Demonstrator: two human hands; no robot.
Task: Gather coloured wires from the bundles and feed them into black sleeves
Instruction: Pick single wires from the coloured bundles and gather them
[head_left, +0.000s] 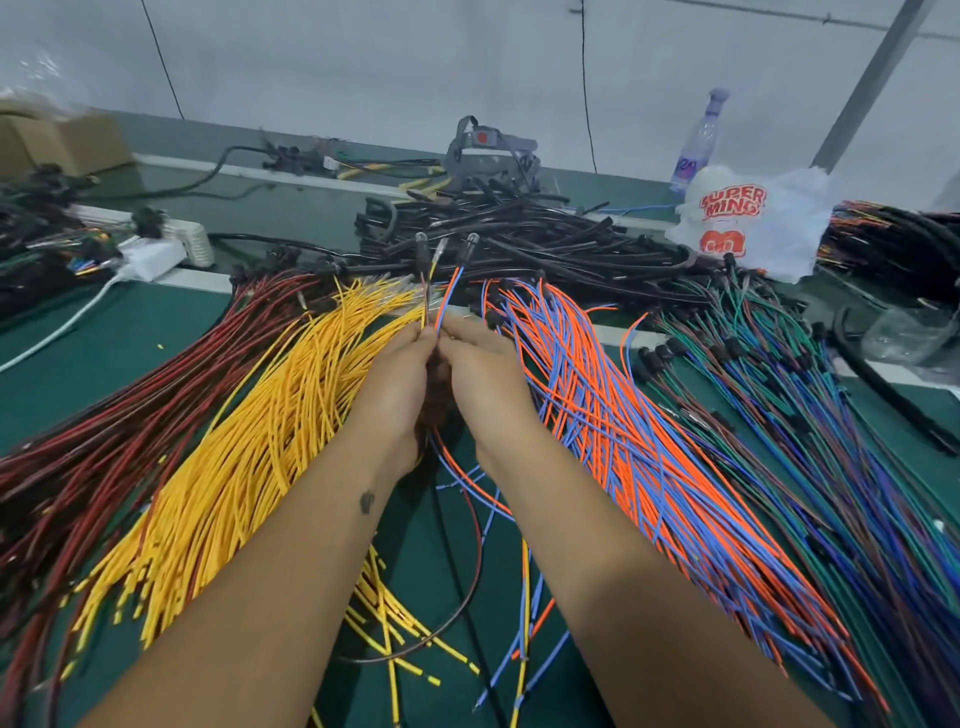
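Fingers of left hand (400, 374) and right hand (480, 364) pinching upright gathered wires (441, 301), yellow, orange, blue

Green bench (130, 338) w/ wire bundles (249, 441), black sleeves (519, 228).

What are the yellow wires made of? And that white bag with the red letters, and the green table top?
Yellow wires: probably smooth plastic coating, since they bend and shine slightly; their insides are hidden. White bag: thin plastic film, crinkled and see-through at its edges. Green table top: looks like a matte rubber or vinyl mat, though I can't be sure.
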